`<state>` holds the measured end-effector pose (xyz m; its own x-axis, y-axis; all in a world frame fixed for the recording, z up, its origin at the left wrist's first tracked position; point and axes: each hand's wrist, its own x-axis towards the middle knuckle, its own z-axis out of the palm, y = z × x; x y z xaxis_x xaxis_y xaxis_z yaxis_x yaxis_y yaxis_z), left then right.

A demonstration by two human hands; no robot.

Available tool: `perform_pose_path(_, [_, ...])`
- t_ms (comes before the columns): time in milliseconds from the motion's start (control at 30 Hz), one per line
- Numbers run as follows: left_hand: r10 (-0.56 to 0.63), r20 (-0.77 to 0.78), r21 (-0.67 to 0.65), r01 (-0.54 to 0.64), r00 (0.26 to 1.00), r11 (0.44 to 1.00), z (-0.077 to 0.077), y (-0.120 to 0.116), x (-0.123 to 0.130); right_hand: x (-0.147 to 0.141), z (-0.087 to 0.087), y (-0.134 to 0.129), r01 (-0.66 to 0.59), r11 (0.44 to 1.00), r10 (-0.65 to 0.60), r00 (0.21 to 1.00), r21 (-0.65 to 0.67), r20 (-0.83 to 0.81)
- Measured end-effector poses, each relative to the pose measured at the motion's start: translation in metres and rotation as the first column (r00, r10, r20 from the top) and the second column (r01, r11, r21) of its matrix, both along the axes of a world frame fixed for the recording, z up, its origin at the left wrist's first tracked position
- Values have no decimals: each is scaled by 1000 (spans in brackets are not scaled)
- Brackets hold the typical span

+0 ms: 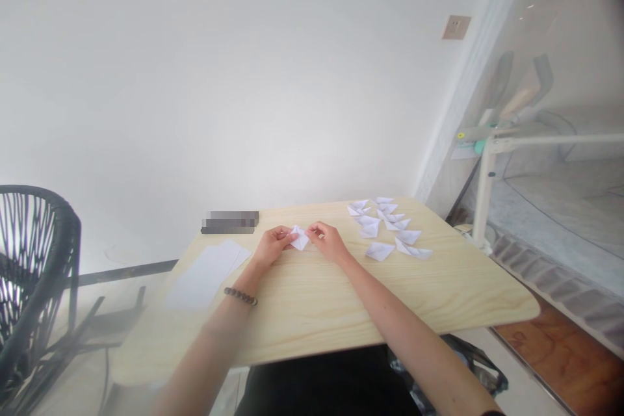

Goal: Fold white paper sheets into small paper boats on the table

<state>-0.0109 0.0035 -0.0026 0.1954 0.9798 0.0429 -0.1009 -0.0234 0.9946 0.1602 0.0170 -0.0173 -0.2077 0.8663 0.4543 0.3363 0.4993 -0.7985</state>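
Note:
Between my two hands is a small folded piece of white paper [299,240], roughly diamond-shaped, held just above the table. My left hand [273,244] pinches its left side, with a dark beaded bracelet on that wrist. At the right corner, the fingertips of my right hand [327,239] close on the paper. Several folded white paper boats [380,251] stand in a loose group to the right of my right hand. Flat white paper sheets [207,273] lie to the left of my left hand.
A dark, pixelated object [230,222] lies at the back left of the wooden table [312,312]. A black woven chair [43,260] stands at the left. The white wall [244,78] rises behind the table, and a white metal frame [482,195] stands at the right.

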Motion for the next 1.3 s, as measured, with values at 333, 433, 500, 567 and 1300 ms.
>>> perform_pose_path(333, [-32,-5,44,32,999,999,-2,0,0,-2,-1,-1,0,999,0,1000,-42,-4])
perform_pose_path(433, [-22,-3,51,22,1000,998,-1,0,0,-2,0,-2,-21,997,20,1000,-77,-24])
perform_pose_path(500, [-10,0,45,10,1000,999,0,0,1,-2,0,-2,-24,995,21,999,-101,-33])
perform_pose_path(567, [7,-3,31,-7,1000,999,1,-1,1,-2,-1,-1,-27,992,21,999,-121,-48])
perform_pose_path(1300, [25,-155,86,-12,988,996,4,-4,3,-1,0,-3,-46,999,46,995,-4,86])
